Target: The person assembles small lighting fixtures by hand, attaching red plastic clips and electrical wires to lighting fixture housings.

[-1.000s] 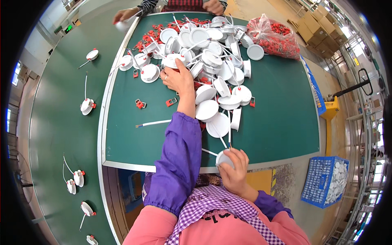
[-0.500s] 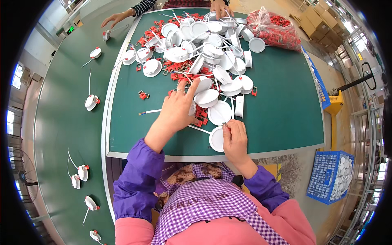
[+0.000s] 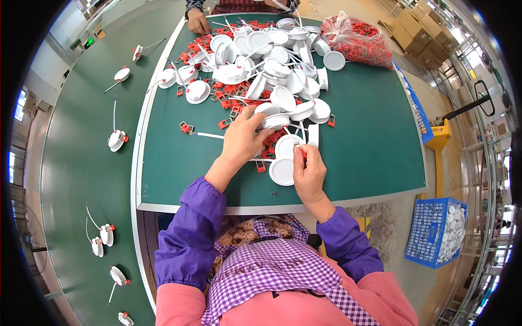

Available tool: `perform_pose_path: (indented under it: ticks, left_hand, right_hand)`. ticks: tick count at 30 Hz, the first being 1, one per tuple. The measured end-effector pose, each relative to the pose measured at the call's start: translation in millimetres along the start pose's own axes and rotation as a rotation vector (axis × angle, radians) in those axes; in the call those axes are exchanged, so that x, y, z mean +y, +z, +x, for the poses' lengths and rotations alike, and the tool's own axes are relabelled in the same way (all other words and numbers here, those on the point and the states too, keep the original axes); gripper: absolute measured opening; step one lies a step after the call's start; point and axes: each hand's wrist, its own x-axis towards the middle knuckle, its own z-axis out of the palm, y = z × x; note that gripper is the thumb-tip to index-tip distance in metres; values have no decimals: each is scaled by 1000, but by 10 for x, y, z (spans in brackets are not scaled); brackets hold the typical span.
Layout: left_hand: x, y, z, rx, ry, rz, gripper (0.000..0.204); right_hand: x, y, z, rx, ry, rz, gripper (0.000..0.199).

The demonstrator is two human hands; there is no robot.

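Note:
My left hand (image 3: 243,138) is closed on the rim of a round white downlight (image 3: 276,121), tilted at the near edge of the pile. To its right, my right hand (image 3: 310,171) pinches a small red clip (image 3: 303,154) with a metal end between thumb and forefinger. The clip is just below the held downlight, and its contact with the cable there is hard to make out. Below, another white downlight (image 3: 282,171) lies face up beside my right hand. Loose red clips (image 3: 261,166) lie near my left fingers.
A heap of white downlights (image 3: 258,41) with cables covers the green table among red clips. A clear bag of red clips (image 3: 359,43) stands far right. Several downlights lie on the green belt (image 3: 76,163) at left. A co-worker's hand (image 3: 198,22) reaches into the heap's far side.
My left hand has closed on a downlight and tilted it. My right hand has turned, and the red clip now shows in it. The co-worker's hand has moved from the belt to the heap.

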Motion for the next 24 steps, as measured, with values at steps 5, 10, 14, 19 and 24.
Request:
perform_pose_path:
  ticks: [5,10,14,19,24]
  left_hand:
    - [-107,-153,-87,272,11,-171,32]
    - [-500,-539,-227,515,-111,-36,31]
    - [-888,-821,-239,515,-143,270,35]
    - [-915,-958,-292,431,-330,293,39]
    - [-303,-923,-565,554,33,304,43]
  right_hand:
    - [-160,181,264,80,-56,33,11]
    - [-451,780,531,130,-227,261,12]
    - [-502,1312,588,74,-205,228,12]
    - [-407,1373,624,-106,-104,233,13]
    - [-356,747,791,-163,215,535,12]
